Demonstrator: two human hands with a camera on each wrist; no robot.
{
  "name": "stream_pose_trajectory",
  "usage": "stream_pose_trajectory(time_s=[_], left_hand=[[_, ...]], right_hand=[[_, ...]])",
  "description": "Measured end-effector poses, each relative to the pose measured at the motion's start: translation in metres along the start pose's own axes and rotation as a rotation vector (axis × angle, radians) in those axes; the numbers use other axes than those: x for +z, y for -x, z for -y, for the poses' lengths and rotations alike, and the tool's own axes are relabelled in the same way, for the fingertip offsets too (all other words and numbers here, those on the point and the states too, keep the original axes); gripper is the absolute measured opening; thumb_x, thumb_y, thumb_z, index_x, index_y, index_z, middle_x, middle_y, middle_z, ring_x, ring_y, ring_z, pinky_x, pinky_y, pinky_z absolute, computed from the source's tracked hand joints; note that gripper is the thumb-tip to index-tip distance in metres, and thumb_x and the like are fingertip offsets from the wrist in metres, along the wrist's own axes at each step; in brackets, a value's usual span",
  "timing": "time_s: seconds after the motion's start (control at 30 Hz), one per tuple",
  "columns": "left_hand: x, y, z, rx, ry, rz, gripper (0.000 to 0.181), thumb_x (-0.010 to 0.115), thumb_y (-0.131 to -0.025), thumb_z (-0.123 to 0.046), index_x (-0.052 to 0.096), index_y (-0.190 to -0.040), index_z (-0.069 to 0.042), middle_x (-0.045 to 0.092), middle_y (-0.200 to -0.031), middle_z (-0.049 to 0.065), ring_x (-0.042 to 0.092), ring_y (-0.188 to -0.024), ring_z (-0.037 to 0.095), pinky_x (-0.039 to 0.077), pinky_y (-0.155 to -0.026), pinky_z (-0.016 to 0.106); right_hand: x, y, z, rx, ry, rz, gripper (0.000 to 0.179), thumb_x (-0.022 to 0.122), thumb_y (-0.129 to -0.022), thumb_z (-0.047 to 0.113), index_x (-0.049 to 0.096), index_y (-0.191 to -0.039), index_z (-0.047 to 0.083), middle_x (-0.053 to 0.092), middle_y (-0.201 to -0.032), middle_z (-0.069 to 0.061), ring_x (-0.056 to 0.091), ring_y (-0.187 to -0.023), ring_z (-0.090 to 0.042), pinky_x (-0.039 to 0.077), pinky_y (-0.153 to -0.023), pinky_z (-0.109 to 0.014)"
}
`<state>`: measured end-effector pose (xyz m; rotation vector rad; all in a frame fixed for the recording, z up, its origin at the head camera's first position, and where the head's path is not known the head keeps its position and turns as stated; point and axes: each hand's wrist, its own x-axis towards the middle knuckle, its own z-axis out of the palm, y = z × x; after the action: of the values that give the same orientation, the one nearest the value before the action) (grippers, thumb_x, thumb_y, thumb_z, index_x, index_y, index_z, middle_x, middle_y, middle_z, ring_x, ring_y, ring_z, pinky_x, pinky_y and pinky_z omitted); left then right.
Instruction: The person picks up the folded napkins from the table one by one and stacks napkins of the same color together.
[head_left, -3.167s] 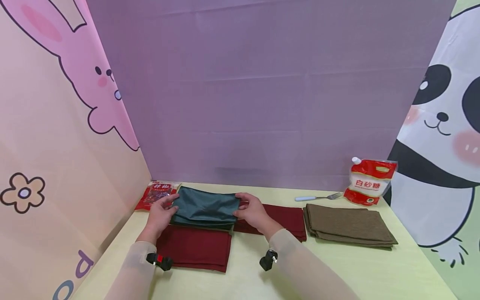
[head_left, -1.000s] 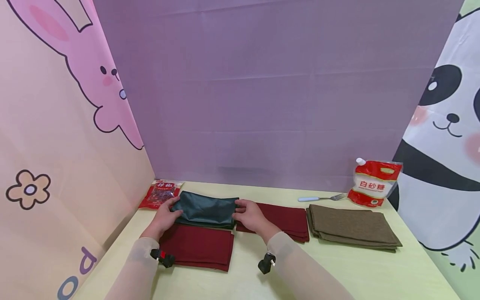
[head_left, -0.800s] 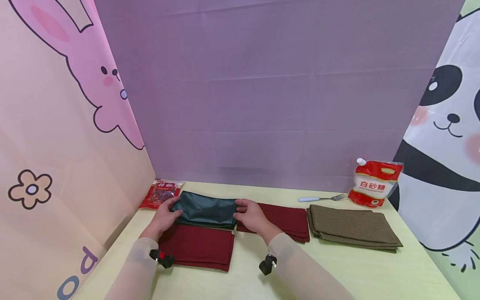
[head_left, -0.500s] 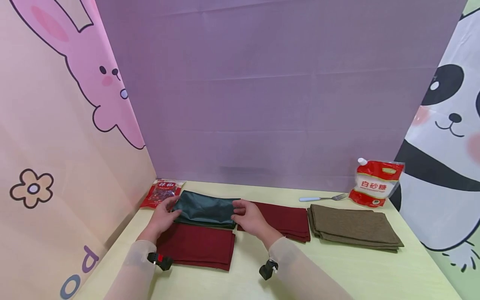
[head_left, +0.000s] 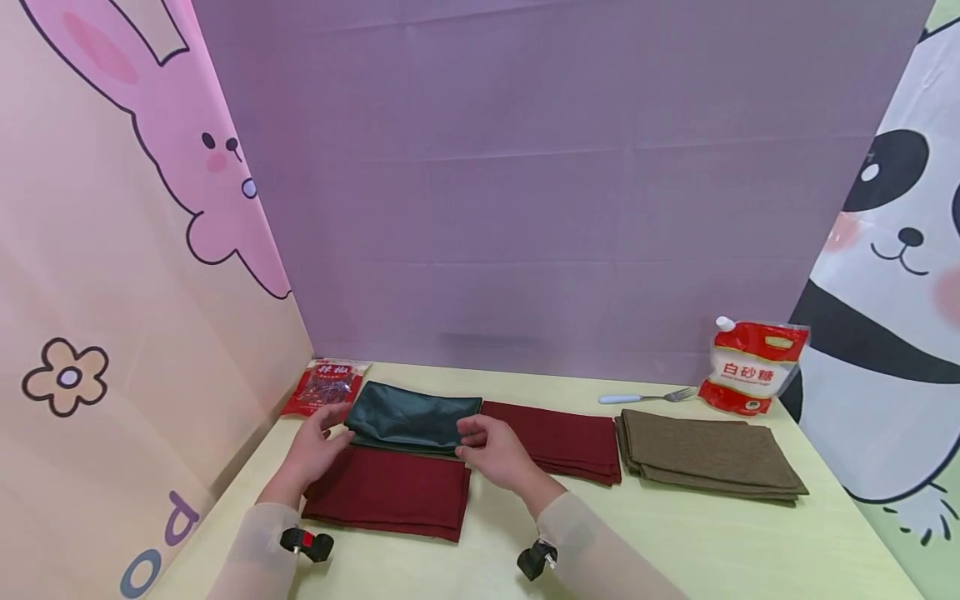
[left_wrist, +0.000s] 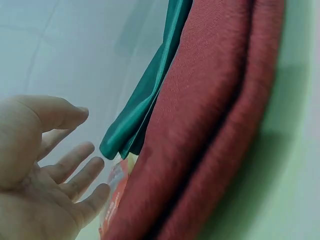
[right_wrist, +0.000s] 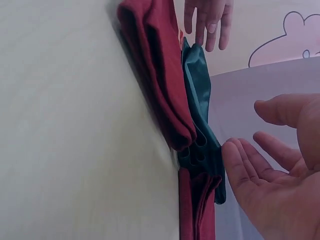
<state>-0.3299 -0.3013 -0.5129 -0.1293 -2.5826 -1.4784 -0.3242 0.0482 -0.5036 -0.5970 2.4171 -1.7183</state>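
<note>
A folded dark green satin cloth (head_left: 412, 418) lies on the table at the left, behind a folded dark red cloth (head_left: 390, 493). My left hand (head_left: 313, 448) hovers by the left end of the green cloth, fingers loosely bent with nothing between them. In the left wrist view that hand (left_wrist: 55, 165) is apart from the cloth. My right hand (head_left: 497, 454) is at the green cloth's right front corner, fingers relaxed and holding nothing. The right wrist view has its fingertips close to the green cloth (right_wrist: 199, 90); whether they touch it I cannot tell.
Another folded red cloth (head_left: 558, 442) lies right of the green one, and a folded brown cloth (head_left: 708, 454) farther right. A fork (head_left: 648, 397) with a pale handle and a red and white pouch (head_left: 750, 367) are behind. A red packet (head_left: 324, 387) sits at the back left.
Earlier both hands held the ends of the green cloth and lowered it flat. Now they have let go and drawn back toward the person, the cloth staying in place.
</note>
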Motion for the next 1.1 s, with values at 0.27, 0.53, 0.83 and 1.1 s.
stream_pose_trajectory(time_s=[0.27, 0.53, 0.83, 1.1], left_hand=[[-0.004, 0.018, 0.006, -0.019, -0.047, -0.003, 0.050, 0.069, -0.100, -0.008, 0.053, -0.147, 0.000, 0.053, -0.149, 0.026, 0.046, -0.139, 0.048, 0.037, -0.115, 0.063], [-0.009, 0.029, 0.014, -0.015, -0.036, 0.003, 0.050, 0.072, -0.099, -0.008, 0.056, -0.145, -0.002, 0.056, -0.146, 0.024, 0.048, -0.138, 0.046, 0.040, -0.113, 0.062], [-0.009, 0.038, 0.019, -0.061, -0.052, 0.045, 0.049, 0.073, -0.098, -0.007, 0.057, -0.144, -0.002, 0.058, -0.145, 0.023, 0.051, -0.136, 0.044, 0.043, -0.112, 0.058], [-0.007, 0.042, 0.020, -0.047, -0.089, 0.049, 0.046, 0.073, -0.098, -0.006, 0.059, -0.141, 0.000, 0.062, -0.139, 0.023, 0.056, -0.132, 0.042, 0.045, -0.110, 0.058]], right_hand=[[0.007, 0.009, -0.001, 0.002, 0.075, 0.020, 0.038, 0.076, -0.097, 0.010, 0.066, -0.133, 0.002, 0.066, -0.126, -0.014, 0.065, -0.110, -0.029, 0.060, -0.083, -0.034], [0.013, 0.014, -0.005, 0.006, 0.138, 0.034, 0.034, 0.077, -0.096, 0.013, 0.069, -0.129, 0.008, 0.067, -0.125, -0.006, 0.065, -0.112, -0.027, 0.060, -0.083, -0.035], [0.016, 0.016, -0.007, 0.000, 0.144, 0.047, 0.031, 0.077, -0.096, 0.011, 0.070, -0.126, 0.009, 0.067, -0.125, -0.006, 0.064, -0.116, -0.034, 0.060, -0.085, -0.038], [0.016, 0.016, -0.007, 0.003, 0.170, 0.065, 0.030, 0.076, -0.096, 0.009, 0.071, -0.125, 0.008, 0.068, -0.124, -0.009, 0.066, -0.114, -0.033, 0.060, -0.087, -0.040]])
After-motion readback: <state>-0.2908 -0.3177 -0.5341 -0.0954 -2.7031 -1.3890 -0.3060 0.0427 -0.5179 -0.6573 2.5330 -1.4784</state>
